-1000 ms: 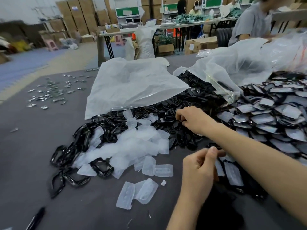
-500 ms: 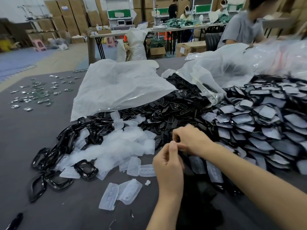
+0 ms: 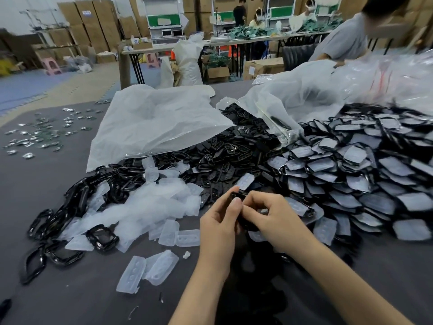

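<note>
My left hand (image 3: pixel 220 221) and my right hand (image 3: pixel 274 216) meet over the grey table (image 3: pixel 70 296), both pinching one small black plastic part (image 3: pixel 241 202) between their fingertips. Most of that part is hidden by my fingers. Behind my hands lies a heap of black button plates (image 3: pixel 225 156). To the left sits a pile of translucent white rubber pads (image 3: pixel 150 205) with glossy black frames (image 3: pixel 103 236) among and beside them. On the right spreads a large pile of assembled black pieces with pale faces (image 3: pixel 351 174).
A white plastic bag (image 3: pixel 154 123) covers the far middle, a clear bag (image 3: pixel 316 95) the far right. Small metal parts (image 3: pixel 44 134) are scattered at far left. A person in a grey shirt (image 3: pixel 342 41) sits across the table. Cardboard boxes and workbenches fill the background.
My right hand drew back from the black heap with a part and my left hand rose to meet it. Both now hold the part together, nearer the middle of the view.
</note>
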Demonstrator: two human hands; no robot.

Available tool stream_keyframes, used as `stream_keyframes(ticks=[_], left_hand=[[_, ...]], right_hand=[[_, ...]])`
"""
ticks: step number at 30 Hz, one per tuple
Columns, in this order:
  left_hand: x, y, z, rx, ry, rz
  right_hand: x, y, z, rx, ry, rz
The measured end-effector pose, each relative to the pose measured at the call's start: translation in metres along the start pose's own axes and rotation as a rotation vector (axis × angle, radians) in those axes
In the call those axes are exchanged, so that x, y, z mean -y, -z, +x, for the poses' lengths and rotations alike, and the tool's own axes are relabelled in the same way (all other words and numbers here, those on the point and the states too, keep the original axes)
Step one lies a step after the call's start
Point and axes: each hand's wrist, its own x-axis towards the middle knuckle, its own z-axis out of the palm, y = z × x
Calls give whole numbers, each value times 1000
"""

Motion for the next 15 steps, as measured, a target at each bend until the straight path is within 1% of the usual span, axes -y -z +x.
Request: stream_keyframes(ticks=[4,5,8,12,13,14,15], left_hand=[[-3,-2,-1,37,122,-284],[-2,-2,0,22,134,-306],[-2,-4,0,-71,141,-277],[-4,-4,3,-161,158,-336],[-4,-4,3,-166,159,-353],[-3,-5,4,-166,158,-358],[-2,-6,4,-160,145,-343]], right_hand=[[-1,-2,-7,-89,35,108],[-1,-3,-8,-104,35,126],[0,2,-7,-158,32,160],[1,9,-5,-341,-34,292],[2,11,-4,-356,-69,358],[4,12,-4,-352,-122,478],[5,14,-3,-327,-194,655]])
